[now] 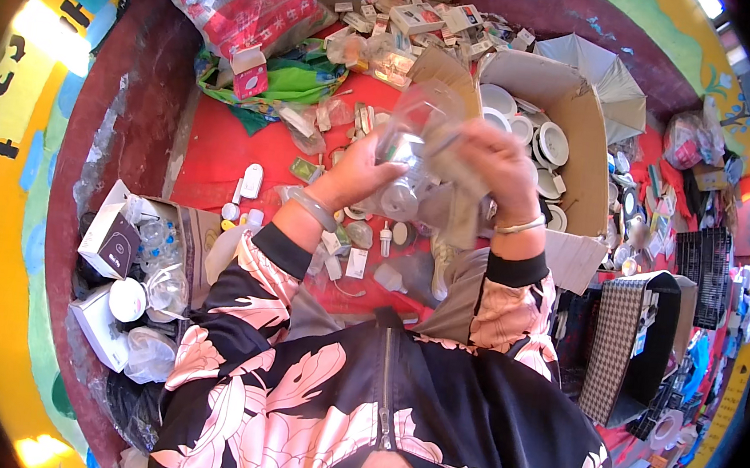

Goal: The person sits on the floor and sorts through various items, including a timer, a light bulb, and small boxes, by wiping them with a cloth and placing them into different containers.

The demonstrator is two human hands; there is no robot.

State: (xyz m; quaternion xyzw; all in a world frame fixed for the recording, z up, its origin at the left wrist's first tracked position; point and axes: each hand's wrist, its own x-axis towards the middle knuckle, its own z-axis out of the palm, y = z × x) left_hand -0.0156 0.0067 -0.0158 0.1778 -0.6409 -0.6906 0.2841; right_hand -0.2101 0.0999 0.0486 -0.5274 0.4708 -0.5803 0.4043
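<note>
My left hand (355,175), a bangle on its wrist, is closed on a clear plastic container (400,199) held above the red cloth. The container's far end is blurred, so its full shape is hard to make out. Right beside it, my right hand (501,167) grips a greyish-beige rag (461,213) that hangs from the fingers against the container. Those fingers are smeared by motion. Below my hands, a small white dropper-shaped piece (385,238) and a white card (356,263) lie among other small items.
A cardboard box (586,119) of round white discs stands at the right, beside a silver umbrella (598,75). Many small boxes (416,18) pile up at the back. A plastic bag (261,10) sits far left. At near left, a carton (111,233) adjoins clear plastic pieces.
</note>
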